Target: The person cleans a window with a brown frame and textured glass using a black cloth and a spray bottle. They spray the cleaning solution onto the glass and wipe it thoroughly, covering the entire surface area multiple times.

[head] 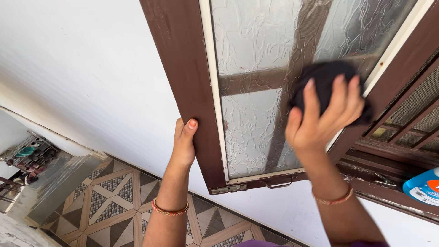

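A brown-framed window shutter (183, 68) with frosted patterned glass (249, 123) stands swung open from the wall. My left hand (184, 142) grips the outer edge of its frame, thumb on the front face. My right hand (322, 114) presses a dark crumpled cloth (327, 75) flat against the glass near the right side of the pane, fingers spread over it. The cloth is slightly blurred. Both wrists wear thin bangles.
The fixed window frame (402, 114) with mesh lies to the right, and a blue spray bottle (423, 185) rests on its sill. A white wall (82, 77) fills the left. Patterned floor tiles (109, 196) and a rack of shoes (25, 153) are far below left.
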